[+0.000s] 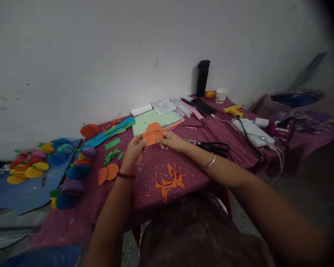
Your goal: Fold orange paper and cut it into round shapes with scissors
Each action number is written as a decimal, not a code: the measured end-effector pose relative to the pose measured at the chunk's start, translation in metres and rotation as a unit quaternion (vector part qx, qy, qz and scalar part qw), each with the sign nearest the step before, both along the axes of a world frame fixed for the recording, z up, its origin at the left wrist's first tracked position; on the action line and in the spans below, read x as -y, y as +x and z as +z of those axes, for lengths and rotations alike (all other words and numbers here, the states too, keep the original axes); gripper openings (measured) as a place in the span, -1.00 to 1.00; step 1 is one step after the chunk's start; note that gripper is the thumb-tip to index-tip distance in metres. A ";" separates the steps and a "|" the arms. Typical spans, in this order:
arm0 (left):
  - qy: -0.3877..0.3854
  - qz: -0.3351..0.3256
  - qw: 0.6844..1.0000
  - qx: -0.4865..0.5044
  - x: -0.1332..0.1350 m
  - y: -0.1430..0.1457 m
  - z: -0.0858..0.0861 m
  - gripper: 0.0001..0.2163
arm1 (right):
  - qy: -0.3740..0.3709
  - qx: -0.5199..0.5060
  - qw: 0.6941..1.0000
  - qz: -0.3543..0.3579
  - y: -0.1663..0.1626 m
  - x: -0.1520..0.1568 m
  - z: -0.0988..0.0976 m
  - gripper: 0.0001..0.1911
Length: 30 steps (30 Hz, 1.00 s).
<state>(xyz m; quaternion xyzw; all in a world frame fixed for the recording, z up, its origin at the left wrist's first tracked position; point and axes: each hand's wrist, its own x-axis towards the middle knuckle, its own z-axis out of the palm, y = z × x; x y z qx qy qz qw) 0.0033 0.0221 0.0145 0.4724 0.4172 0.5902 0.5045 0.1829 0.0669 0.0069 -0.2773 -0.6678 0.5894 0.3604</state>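
Between my two hands is a piece of orange paper (153, 130) with a stepped upper edge and a dark curved line across it. My left hand (136, 148) pinches its left side, and my right hand (169, 141) pinches its lower right corner. Below them, orange paper scraps (169, 181) lie in a loose heap on the red checked tablecloth (144, 189). Rounded orange paper cut-outs (111, 172) rest left of my left wrist. Black-handled scissors (211, 145) lie beyond my right forearm, partly covered by it.
Colourful paper fruits (72, 170) crowd the left side, some on a blue board (41, 189). Green sheets (141, 122) and blue strips (108, 131) lie at the back. Rightward are a black bottle (202, 79), paper cup (221, 95), phone (203, 106), yellow glue gun (233, 110) and a cabled white box (253, 132).
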 end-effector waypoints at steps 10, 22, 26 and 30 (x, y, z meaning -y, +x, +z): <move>-0.014 -0.046 0.999 0.014 -0.003 -0.005 -0.007 -0.70 | 0.034 0.013 0.998 0.057 0.001 -0.004 -0.005 -0.82; -0.072 -0.042 0.995 0.049 0.004 0.006 0.002 -0.69 | -0.135 -0.078 0.988 -0.014 -0.002 -0.003 -0.003 -0.77; -0.168 -0.086 0.978 0.090 0.006 0.009 0.003 -0.75 | -0.259 -0.077 0.963 -0.013 -0.001 -0.002 -0.002 -0.89; -0.197 -0.114 0.970 0.089 0.005 0.008 0.001 -0.79 | -0.281 -0.052 0.958 -0.011 0.000 -0.003 -0.002 -0.94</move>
